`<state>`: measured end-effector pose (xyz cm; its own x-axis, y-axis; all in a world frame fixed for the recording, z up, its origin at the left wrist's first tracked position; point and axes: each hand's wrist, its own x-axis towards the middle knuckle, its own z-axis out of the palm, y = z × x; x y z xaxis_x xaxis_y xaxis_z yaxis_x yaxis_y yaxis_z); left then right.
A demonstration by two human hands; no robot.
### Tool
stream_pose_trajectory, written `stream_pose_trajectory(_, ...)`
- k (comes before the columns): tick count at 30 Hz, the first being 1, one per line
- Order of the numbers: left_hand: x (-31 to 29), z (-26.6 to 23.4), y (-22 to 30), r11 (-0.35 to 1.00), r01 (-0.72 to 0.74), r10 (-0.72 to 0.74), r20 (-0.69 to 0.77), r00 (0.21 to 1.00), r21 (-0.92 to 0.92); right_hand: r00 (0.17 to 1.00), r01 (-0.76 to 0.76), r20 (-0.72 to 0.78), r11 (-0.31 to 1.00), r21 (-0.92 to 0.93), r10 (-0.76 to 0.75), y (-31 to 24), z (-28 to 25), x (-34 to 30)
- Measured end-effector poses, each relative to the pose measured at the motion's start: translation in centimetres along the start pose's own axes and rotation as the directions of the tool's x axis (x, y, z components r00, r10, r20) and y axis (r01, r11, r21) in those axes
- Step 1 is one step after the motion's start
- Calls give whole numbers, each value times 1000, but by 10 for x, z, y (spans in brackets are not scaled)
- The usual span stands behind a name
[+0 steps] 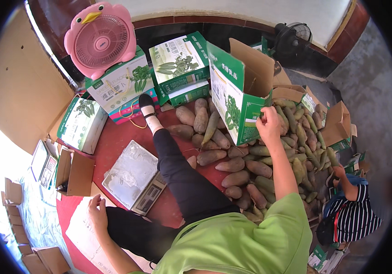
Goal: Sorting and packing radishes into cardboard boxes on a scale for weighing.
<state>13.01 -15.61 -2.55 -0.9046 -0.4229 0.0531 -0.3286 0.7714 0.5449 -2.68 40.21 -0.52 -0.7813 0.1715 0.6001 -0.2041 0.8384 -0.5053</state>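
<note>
My right hand (269,124) grips the near edge of an open green and white carton (225,98). Its flaps stand up, and most of its inside is hidden. The carton rests tilted over the heap of radishes (258,169), some reddish-brown and others green. Beside my bent left knee, my left hand (97,213) is held with loosely curled fingers and nothing visible in it. Below that hand lies a flat pale cardboard sheet (84,235). A weighing scale (132,176) with a dusty metal pan sits between my legs on the red floor covering (109,141).
A pink bird-shaped fan (102,43) stands on closed cartons (120,86) at the far left. More cartons (180,57) are stacked beyond my foot. A small brown box (75,173) and a second scale (45,164) stand left. Another person (353,212) in stripes is at right.
</note>
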Motion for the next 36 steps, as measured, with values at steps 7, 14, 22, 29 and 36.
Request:
stream_pose_trajectory(7, -3, 0, -4, 1000, -12, 12, -7, 1000, 2, 984, 180, 8, 983, -27, -180, -32, -23, -2)
stream_pose_trajectory(14, -4, -10, 10, 993, -88, 76, -140, 987, -80, 928, 367, 18, 922, 122, -371, -81, -5, 30)
stream_pose_trajectory(22, 27, -55, 74, 963, -235, 270, -484, 833, 133, 829, 463, 128, 796, 391, -545, -161, 59, 57)
stream_pose_trajectory(29, 23, -87, 28, 957, -108, 185, -282, 941, 268, 648, 512, 130, 555, 655, -751, -228, 143, 40)
stream_pose_trajectory(36, -16, -51, 24, 979, -116, 159, -268, 950, 167, 717, 121, 433, 709, 695, -546, -225, 236, -1)
